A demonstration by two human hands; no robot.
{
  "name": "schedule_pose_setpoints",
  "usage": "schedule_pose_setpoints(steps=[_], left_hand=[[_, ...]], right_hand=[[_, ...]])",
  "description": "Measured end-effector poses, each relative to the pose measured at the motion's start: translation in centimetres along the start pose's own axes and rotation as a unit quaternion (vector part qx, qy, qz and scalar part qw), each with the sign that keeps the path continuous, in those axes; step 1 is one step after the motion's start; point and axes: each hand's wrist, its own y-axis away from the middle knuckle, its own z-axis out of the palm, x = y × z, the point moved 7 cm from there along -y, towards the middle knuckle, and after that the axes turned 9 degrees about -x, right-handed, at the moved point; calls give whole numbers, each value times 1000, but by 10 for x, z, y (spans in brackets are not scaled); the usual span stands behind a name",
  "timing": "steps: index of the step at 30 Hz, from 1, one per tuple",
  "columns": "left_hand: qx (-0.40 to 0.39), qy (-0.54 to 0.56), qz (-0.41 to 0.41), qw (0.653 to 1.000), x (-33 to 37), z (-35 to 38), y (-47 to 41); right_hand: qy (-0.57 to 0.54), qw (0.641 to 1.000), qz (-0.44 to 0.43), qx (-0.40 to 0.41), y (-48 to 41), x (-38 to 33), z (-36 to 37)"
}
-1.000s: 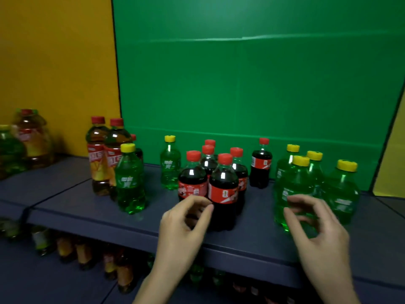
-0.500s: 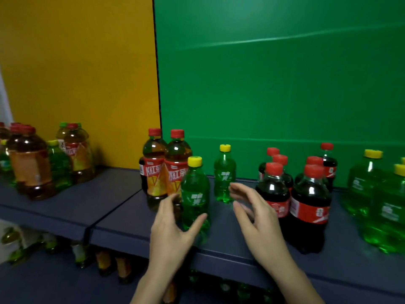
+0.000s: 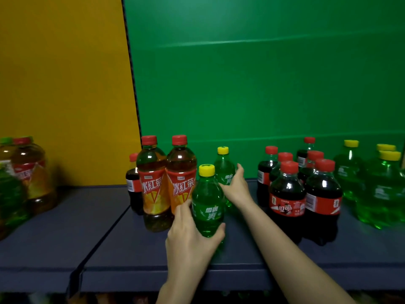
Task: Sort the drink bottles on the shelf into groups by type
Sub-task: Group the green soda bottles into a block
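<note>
Jugs [image 3: 28,172] of tea at far left of shelf [image 3: 105,249], well apart from the rest. Next, lone cola [image 3: 132,185] tucked behind two tea bottles [image 3: 166,183]. Just right of these, left hand [image 3: 190,242] wrapped round front green bottle [image 3: 208,207]; base on shelf or just above, cannot tell which. Behind it, right hand [image 3: 237,186] curled round right side of rear green bottle [image 3: 224,170], grasping it. Further right, cola group [image 3: 289,200], then green group [image 3: 381,194] at far right. Step in hand, by judgement: gathering the two stray greens. Next move calls for lifting both clear of the cola caps and setting them beside the green group without knocking neighbours.
</note>
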Motion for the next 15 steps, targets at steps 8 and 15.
schedule_pose_setpoints(steps=[8, 15], left_hand=[[-13, 55, 24, 998, -9, -11, 2], [-30, 198, 19, 980, -16, -13, 6]], right_hand=[[56, 998, 21, 16, 9, 13, 3], [100, 995, -14, 22, 71, -4, -8]])
